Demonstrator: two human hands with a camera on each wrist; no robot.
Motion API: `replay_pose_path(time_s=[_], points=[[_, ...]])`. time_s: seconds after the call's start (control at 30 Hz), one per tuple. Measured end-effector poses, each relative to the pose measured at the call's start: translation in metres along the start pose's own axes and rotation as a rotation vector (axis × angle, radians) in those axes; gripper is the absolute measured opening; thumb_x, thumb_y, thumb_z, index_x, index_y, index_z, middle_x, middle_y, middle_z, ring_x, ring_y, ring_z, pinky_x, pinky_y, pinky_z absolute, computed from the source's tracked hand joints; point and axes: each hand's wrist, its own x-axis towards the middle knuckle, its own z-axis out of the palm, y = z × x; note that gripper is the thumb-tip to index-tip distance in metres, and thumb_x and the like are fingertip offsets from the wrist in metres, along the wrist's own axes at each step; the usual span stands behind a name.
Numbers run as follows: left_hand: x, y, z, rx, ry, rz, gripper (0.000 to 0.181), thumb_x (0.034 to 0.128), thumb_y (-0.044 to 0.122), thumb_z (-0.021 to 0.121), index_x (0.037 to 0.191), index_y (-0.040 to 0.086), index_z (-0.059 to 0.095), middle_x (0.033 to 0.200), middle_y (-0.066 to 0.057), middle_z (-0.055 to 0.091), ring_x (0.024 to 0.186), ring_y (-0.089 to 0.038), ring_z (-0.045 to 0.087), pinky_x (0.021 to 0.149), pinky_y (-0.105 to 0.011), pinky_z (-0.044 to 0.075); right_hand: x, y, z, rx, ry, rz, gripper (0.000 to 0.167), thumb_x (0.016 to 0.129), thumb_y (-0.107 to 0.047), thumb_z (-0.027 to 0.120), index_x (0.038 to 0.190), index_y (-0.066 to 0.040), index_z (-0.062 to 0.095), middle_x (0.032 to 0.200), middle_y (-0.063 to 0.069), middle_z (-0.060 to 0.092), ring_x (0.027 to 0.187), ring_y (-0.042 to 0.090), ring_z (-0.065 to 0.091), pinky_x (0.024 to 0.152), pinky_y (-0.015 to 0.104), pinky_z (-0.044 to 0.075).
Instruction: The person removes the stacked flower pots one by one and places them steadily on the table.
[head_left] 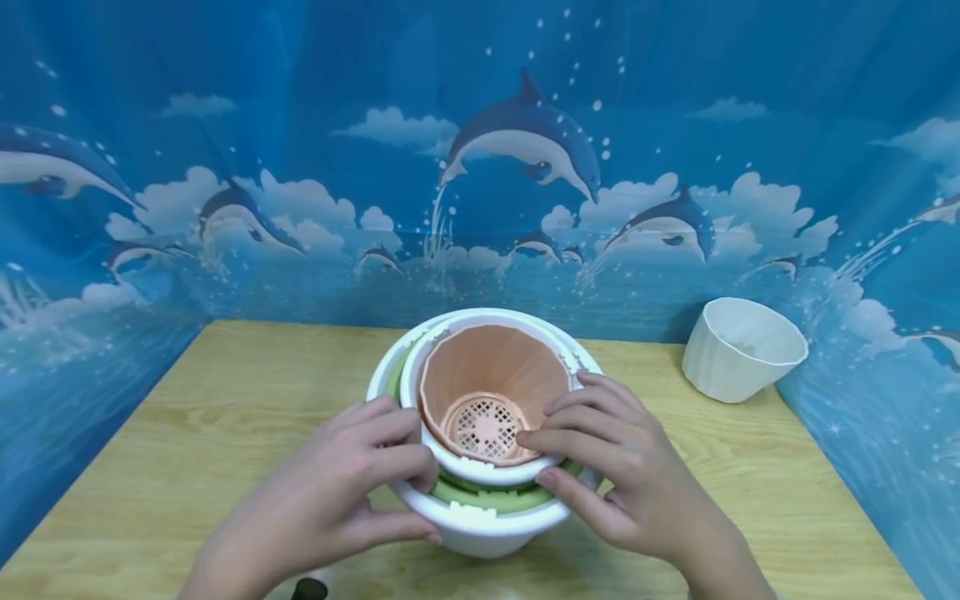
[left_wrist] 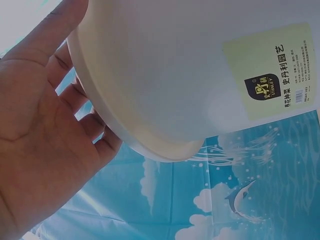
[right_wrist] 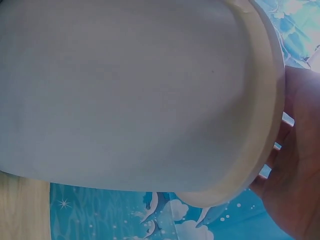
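Note:
Several round pots stand nested at the table's middle in the head view: a terracotta pot [head_left: 491,360] with a slotted base innermost, then white and green rims, inside a large white pot [head_left: 480,546]. My left hand [head_left: 337,479] grips the left side, fingers curled over the rims and thumb low against the outer one. On the right side my right hand [head_left: 630,458] holds the rims, its fingers reaching over the terracotta edge. The left wrist view shows a green label [left_wrist: 270,72] on the white wall, near my left hand [left_wrist: 50,130]. My right hand [right_wrist: 300,150] is beside the rim.
A separate white ribbed pot [head_left: 720,367] leans at the table's back right corner. A small dark object [head_left: 310,589] lies at the front edge, by my left forearm. Behind the wooden table [head_left: 247,375] hangs a blue dolphin-print curtain [head_left: 337,92], also along both sides.

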Motion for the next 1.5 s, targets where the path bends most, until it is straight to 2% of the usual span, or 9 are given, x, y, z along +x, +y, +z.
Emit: replay_pose_path(time_s=[0.3, 0.67, 0.87, 1.13, 1.5], points=[[0.0006, -0.0001, -0.0005, 0.011, 0.003, -0.008, 0.025, 0.0796, 0.059, 0.072, 0.088, 0.039, 0.06, 0.092, 0.024, 0.047, 0.089, -0.001, 0.043, 0.077, -0.027, 0.043, 0.0013, -0.0007, 0.0017, 0.001, 0.029, -0.021, 0.02, 0.098, -0.031, 0.062, 0.108, -0.018, 0.075, 0.098, -0.003, 0.071, 0.097, 0.019, 0.062, 0.113, 0.044, 0.033], [0.0008, -0.0014, 0.0005, 0.021, 0.034, 0.032, 0.028, 0.0782, 0.058, 0.074, 0.085, 0.036, 0.059, 0.091, 0.023, 0.047, 0.088, -0.001, 0.043, 0.077, -0.027, 0.043, 0.0026, -0.0021, 0.0051, 0.029, 0.06, -0.016, 0.019, 0.096, -0.029, 0.064, 0.106, -0.017, 0.075, 0.096, -0.003, 0.07, 0.095, 0.018, 0.062, 0.112, 0.045, 0.034], [0.0, 0.0003, 0.0006, 0.03, 0.005, 0.002, 0.026, 0.0801, 0.061, 0.071, 0.087, 0.038, 0.06, 0.092, 0.023, 0.046, 0.089, -0.001, 0.043, 0.077, -0.027, 0.043, 0.0001, -0.0026, 0.0066, 0.027, 0.062, -0.004, 0.018, 0.095, -0.028, 0.064, 0.105, -0.018, 0.075, 0.095, -0.004, 0.07, 0.094, 0.017, 0.061, 0.112, 0.044, 0.034], [-0.0004, 0.0004, 0.001, 0.028, 0.012, -0.002, 0.026, 0.0789, 0.061, 0.072, 0.086, 0.038, 0.06, 0.092, 0.024, 0.047, 0.089, -0.001, 0.043, 0.077, -0.027, 0.043, 0.0008, -0.004, 0.007, 0.026, 0.064, -0.004, 0.018, 0.095, -0.027, 0.064, 0.106, -0.019, 0.075, 0.095, -0.004, 0.07, 0.094, 0.017, 0.061, 0.113, 0.043, 0.034], [-0.0008, -0.0003, 0.001, 0.039, 0.022, 0.027, 0.027, 0.0794, 0.059, 0.073, 0.087, 0.037, 0.06, 0.09, 0.022, 0.044, 0.087, -0.002, 0.041, 0.076, -0.025, 0.041, 0.002, -0.005, 0.0091, 0.017, 0.084, -0.036, 0.019, 0.095, -0.026, 0.063, 0.105, -0.016, 0.076, 0.095, -0.002, 0.07, 0.094, 0.019, 0.06, 0.112, 0.042, 0.034]])
